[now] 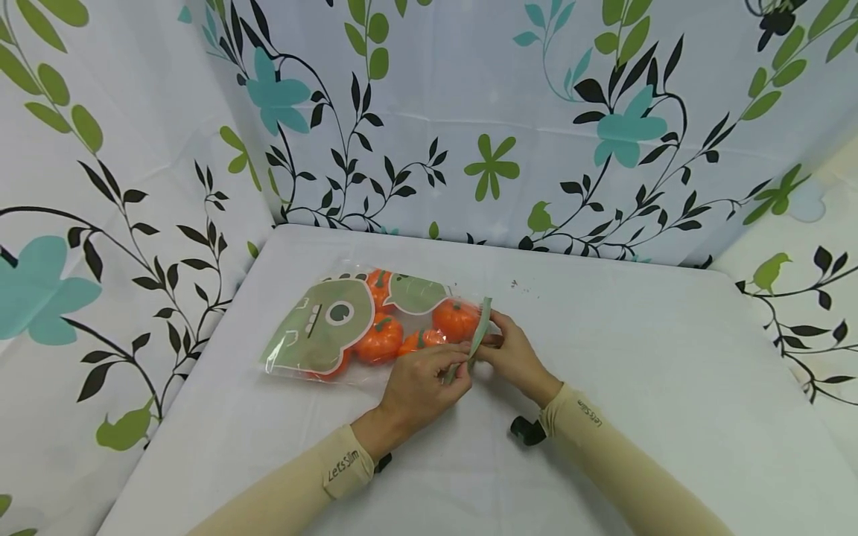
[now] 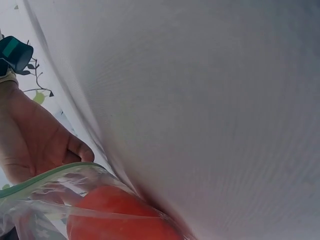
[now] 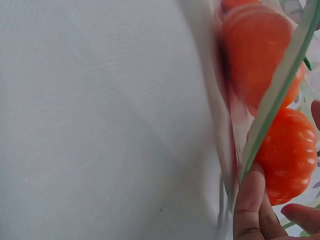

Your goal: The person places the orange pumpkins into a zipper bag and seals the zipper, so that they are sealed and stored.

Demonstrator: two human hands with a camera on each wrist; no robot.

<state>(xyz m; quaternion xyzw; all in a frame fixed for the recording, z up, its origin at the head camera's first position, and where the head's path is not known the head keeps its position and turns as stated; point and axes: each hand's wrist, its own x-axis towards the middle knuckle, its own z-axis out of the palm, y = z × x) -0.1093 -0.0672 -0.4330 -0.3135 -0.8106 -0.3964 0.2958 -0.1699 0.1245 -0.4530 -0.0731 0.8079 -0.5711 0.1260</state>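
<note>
A clear zip bag [image 1: 322, 327] with green dinosaur prints lies on the white table [image 1: 657, 357]. It holds several small orange pumpkins [image 1: 456, 318]. The bag's green zip strip [image 1: 479, 335] stands up at its right end. My left hand [image 1: 450, 370] pinches the strip's near end, and my right hand [image 1: 499, 344] pinches it a little further along. In the left wrist view the strip [image 2: 45, 175] arches over a pumpkin [image 2: 115, 215], with my right hand [image 2: 35, 140] behind it. The right wrist view shows two pumpkins [image 3: 287, 150] behind the strip [image 3: 280, 85], and a finger [image 3: 250, 205] pressing its lower end.
Flower-and-vine patterned curtains [image 1: 469, 112] close off the table at the back and both sides. A black wrist camera mount [image 1: 527, 430] sits under my right sleeve. Bare white tabletop stretches to the right of the hands and toward the front edge.
</note>
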